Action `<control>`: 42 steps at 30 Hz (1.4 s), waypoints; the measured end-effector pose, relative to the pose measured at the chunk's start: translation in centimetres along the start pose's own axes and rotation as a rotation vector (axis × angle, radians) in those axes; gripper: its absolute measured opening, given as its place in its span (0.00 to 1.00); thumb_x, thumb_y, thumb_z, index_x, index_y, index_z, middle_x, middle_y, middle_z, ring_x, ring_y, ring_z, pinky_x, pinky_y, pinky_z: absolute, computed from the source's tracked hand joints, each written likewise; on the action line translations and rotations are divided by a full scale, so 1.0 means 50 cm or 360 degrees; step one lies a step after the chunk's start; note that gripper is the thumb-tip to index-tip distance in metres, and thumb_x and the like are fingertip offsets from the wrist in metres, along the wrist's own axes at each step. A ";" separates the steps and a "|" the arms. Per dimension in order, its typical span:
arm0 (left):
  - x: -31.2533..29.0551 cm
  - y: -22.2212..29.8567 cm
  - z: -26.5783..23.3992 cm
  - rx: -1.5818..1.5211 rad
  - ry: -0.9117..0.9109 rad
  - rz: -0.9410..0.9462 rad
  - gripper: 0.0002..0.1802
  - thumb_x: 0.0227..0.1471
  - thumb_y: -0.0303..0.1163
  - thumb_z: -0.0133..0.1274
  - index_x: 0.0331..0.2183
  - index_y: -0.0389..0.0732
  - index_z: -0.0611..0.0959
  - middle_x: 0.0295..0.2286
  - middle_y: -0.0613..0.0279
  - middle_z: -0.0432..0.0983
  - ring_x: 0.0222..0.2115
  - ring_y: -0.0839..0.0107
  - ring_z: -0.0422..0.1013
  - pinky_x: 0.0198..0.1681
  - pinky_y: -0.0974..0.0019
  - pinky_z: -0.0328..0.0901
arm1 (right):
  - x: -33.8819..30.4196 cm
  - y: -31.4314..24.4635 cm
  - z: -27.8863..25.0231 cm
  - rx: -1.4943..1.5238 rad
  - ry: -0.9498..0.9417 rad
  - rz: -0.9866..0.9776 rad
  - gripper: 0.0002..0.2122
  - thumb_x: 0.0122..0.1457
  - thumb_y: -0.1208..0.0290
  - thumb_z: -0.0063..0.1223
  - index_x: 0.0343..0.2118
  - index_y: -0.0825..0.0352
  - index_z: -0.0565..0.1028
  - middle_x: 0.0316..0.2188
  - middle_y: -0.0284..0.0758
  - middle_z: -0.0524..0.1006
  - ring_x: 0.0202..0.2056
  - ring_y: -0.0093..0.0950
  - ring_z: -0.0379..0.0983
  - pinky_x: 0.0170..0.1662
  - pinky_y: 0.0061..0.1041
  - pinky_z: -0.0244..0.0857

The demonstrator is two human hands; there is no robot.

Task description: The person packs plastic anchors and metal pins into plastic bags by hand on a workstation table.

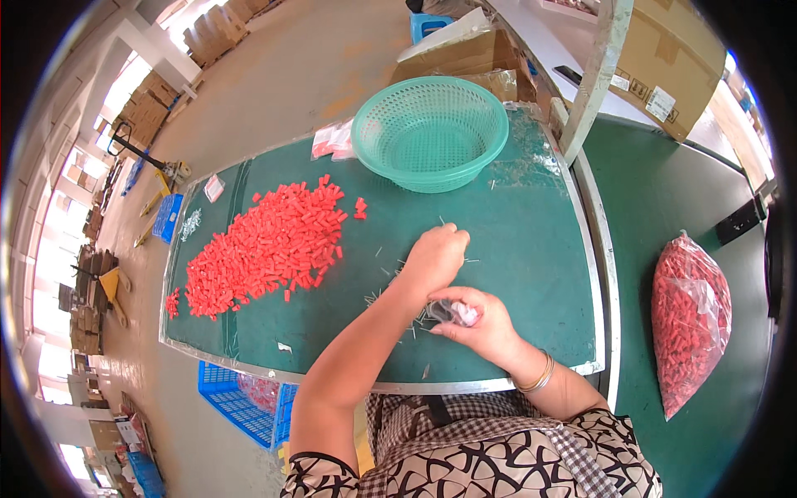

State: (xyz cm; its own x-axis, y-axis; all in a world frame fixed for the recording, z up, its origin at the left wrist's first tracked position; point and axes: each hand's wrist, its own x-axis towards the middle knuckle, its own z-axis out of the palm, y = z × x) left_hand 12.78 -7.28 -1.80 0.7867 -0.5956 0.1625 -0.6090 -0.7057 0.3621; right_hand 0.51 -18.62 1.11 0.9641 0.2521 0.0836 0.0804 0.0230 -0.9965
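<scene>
My left hand (436, 256) reaches across the green tabletop with its fingers curled together. A thin pale sliver shows by its fingertips, but what they hold is too small to make out. My right hand (486, 325), nearer to me, is closed around a small clear plastic bag (444, 311) with something white at its end. Thin pale pins (374, 296) lie scattered on the table under and around my left forearm. Left of my hands spreads a big heap of short red plastic tubes (266, 249), with a few loose ones at its edges.
A green plastic basket (432, 137) stands at the table's far side, beside small plastic bags (334, 141). A metal post (594, 83) rises at the far right corner. A full bag of red pieces (691, 319) lies to the right. Below the left front edge sits a blue crate (241, 407).
</scene>
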 end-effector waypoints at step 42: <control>0.087 0.006 0.031 0.0274 0.0342 -0.0146 0.10 0.43 0.23 0.54 0.32 0.37 0.80 0.27 0.54 0.72 0.33 0.55 0.69 0.35 0.54 0.65 | -0.086 -0.042 -0.055 -0.0113 0.0194 -0.0010 0.20 0.42 0.77 0.66 0.42 0.63 0.75 0.31 0.28 0.76 0.30 0.16 0.69 0.34 0.18 0.64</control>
State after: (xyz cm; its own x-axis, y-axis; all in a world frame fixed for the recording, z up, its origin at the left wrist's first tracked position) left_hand 15.86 -10.67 -2.42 0.8315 -0.4440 0.3338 -0.5280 -0.8186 0.2263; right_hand -3.12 -22.43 2.82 0.9868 0.1327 0.0933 0.1001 -0.0452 -0.9940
